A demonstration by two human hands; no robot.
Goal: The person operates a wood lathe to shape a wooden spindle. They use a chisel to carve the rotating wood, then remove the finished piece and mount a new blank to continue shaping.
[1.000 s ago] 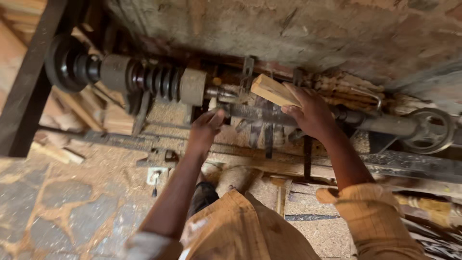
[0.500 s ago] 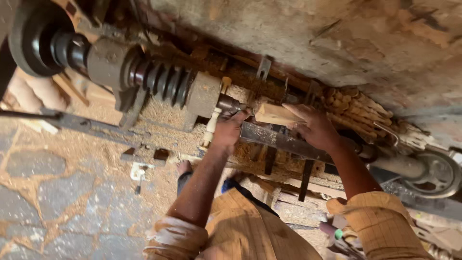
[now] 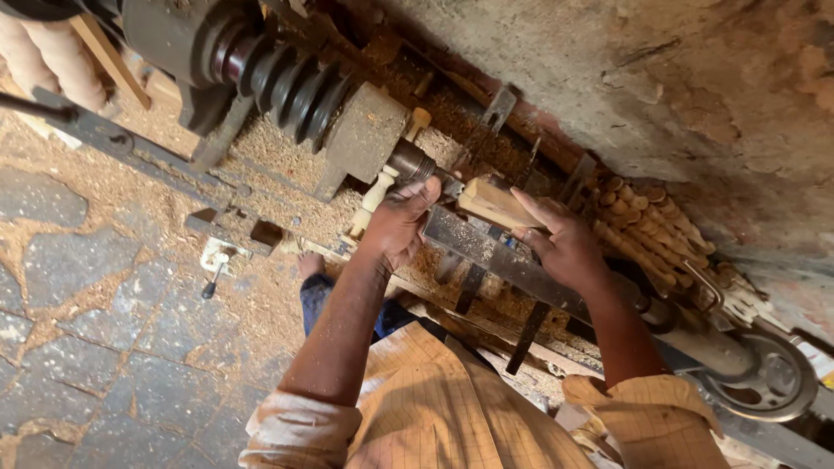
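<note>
Sawdust covers the stone floor (image 3: pixel 78 347) under an old lathe (image 3: pixel 365 139) set against a rough plaster wall (image 3: pixel 660 78). From the head camera, a pale square wooden block (image 3: pixel 491 201) lies along the lathe's axis, its left end at the dark spindle (image 3: pixel 413 162). The left hand (image 3: pixel 398 227) is closed around the block's left end beside the spindle; the right hand (image 3: pixel 566 247) cups the right end, fingers spread over its top. Below both hands runs the flat steel tool rest (image 3: pixel 495 256). Turned wooden pieces (image 3: pixel 647 230) are stacked to the far right, near a handwheel (image 3: pixel 769 378). Compared with half a second ago, the view has swung left and closer, and both hands keep hold of the block.
</note>
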